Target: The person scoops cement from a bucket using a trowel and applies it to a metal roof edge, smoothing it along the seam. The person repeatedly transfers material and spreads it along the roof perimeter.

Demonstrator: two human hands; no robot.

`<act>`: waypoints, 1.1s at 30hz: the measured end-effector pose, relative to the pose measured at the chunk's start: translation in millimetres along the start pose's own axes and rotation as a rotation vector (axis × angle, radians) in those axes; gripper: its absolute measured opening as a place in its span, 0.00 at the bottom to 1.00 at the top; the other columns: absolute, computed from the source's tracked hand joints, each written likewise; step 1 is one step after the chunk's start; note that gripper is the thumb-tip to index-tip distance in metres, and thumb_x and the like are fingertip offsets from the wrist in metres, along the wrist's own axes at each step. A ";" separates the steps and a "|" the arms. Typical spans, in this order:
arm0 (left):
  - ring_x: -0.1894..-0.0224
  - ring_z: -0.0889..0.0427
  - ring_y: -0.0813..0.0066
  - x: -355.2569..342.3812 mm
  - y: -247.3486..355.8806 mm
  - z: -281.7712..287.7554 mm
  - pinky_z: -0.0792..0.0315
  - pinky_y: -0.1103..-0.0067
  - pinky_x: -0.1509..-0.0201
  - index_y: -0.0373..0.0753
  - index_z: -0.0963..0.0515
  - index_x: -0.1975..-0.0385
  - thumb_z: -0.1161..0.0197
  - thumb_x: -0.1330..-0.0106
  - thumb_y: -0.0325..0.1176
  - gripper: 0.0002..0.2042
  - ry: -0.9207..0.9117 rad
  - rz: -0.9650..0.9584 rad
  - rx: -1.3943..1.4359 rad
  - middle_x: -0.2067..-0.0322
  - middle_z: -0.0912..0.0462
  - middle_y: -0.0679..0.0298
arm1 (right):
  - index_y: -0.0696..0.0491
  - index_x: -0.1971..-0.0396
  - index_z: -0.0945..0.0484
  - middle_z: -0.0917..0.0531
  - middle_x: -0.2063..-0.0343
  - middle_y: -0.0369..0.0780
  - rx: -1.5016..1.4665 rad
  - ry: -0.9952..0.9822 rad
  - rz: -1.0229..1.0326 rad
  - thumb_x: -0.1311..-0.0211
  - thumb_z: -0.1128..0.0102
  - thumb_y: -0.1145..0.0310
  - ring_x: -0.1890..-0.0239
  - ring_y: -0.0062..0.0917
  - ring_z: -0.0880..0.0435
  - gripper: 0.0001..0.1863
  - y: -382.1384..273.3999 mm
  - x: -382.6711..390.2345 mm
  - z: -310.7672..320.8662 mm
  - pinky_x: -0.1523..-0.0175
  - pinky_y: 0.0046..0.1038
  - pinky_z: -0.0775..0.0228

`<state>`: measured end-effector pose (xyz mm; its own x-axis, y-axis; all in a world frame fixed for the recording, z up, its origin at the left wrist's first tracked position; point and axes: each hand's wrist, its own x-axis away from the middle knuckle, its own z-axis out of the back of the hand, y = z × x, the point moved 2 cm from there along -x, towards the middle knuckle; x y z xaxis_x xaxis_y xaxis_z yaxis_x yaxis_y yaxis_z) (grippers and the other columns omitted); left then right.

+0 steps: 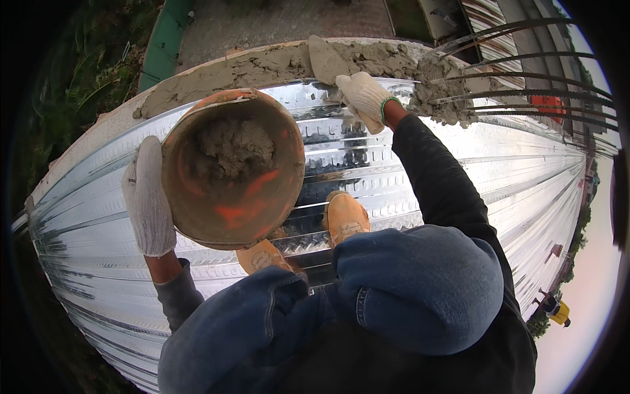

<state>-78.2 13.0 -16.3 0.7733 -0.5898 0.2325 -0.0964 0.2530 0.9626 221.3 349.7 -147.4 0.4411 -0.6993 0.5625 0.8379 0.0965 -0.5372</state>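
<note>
My left hand [148,200], in a white knit glove, grips the side of an orange bucket [279,180] smeared with grey mortar. The bucket tilts so its inside shows, with a lump of wet mortar [237,148] in it. My right hand [362,98], also gloved, is closed around the handle of a trowel, the handle mostly hidden by the glove. The trowel's mortar-coated blade [326,60] lies against the strip of wet mortar [262,67] along the wall top beyond the deck. More mortar [441,88] is heaped to the right of that hand.
Ribbed shiny metal decking [394,177] lies under my boots [348,220]. Several steel rebars [525,98] stick out at the right, close to my right arm. Beyond the wall edge is a drop to paving [282,26]. Another person [556,310] in yellow stands far right.
</note>
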 end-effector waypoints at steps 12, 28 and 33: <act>0.58 0.23 0.86 9.6 8.3 0.0 0.25 0.82 0.54 0.37 0.15 0.51 0.38 0.12 0.44 0.15 -0.005 0.014 -0.025 0.60 0.17 0.73 | 0.63 0.65 0.18 0.14 0.72 0.49 -0.203 -0.035 0.127 0.21 0.47 0.52 0.70 0.43 0.13 0.26 -54.1 41.8 -11.2 0.62 0.46 0.22; 0.58 0.21 0.87 6.0 0.2 5.5 0.23 0.82 0.53 0.36 0.14 0.50 0.37 0.13 0.44 0.16 0.021 0.009 0.025 0.60 0.16 0.72 | 0.64 0.60 0.18 0.13 0.69 0.50 -0.180 0.252 -0.218 0.22 0.46 0.47 0.67 0.39 0.10 0.29 85.5 41.9 82.8 0.59 0.44 0.19; 0.59 0.21 0.86 2.8 0.5 5.8 0.23 0.82 0.54 0.36 0.14 0.49 0.36 0.13 0.44 0.15 -0.026 0.016 0.051 0.59 0.15 0.72 | 0.59 0.53 0.17 0.13 0.69 0.47 -0.297 0.365 -0.165 0.26 0.44 0.49 0.68 0.36 0.11 0.25 65.9 47.8 90.1 0.60 0.42 0.20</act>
<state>-79.7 7.1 -14.4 0.7553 -0.6057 0.2505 -0.1410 0.2231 0.9646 326.5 386.4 -99.2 0.1243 -0.8957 0.4270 0.7362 -0.2052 -0.6449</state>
